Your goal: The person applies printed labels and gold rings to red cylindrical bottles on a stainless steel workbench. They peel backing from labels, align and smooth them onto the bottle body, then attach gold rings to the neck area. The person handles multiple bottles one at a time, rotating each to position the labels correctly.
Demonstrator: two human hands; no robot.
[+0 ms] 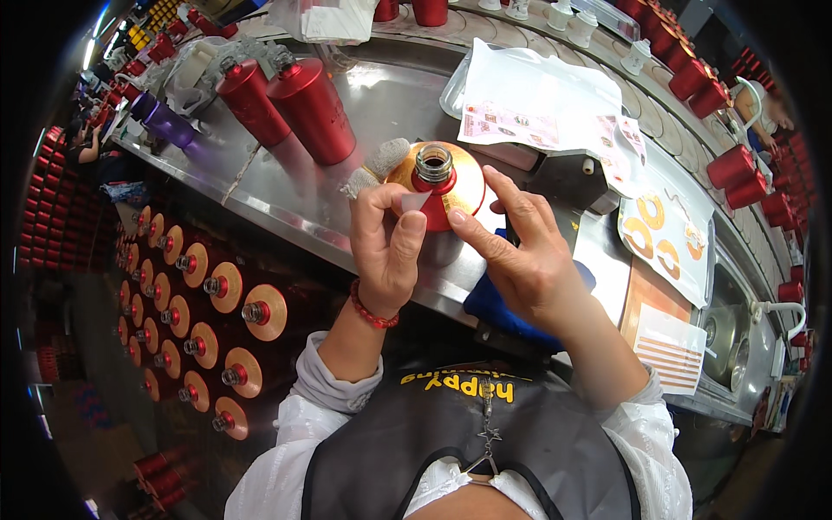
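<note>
A red bottle (439, 208) with a gold ring label on its shoulder and an open clear glass neck stands tipped toward me, between my hands. My left hand (387, 251) pinches a small pale piece of film (415, 201) between thumb and finger beside the bottle's neck. Grey fabric finger covers (386, 158) show at the bottle's far left side. My right hand (529, 251) has its thumb pressed on the gold label and its index finger at the label's right edge. The bottle's lower body is mostly hidden.
Two red bottles (312, 111) lean at left on the metal bench, near a purple tumbler (163, 121). Lower left are rows of gold-shouldered bottles (224, 289). At right, a black device (568, 180), a tray (631, 227) with gold ring labels (652, 211), and a blue cloth (492, 305).
</note>
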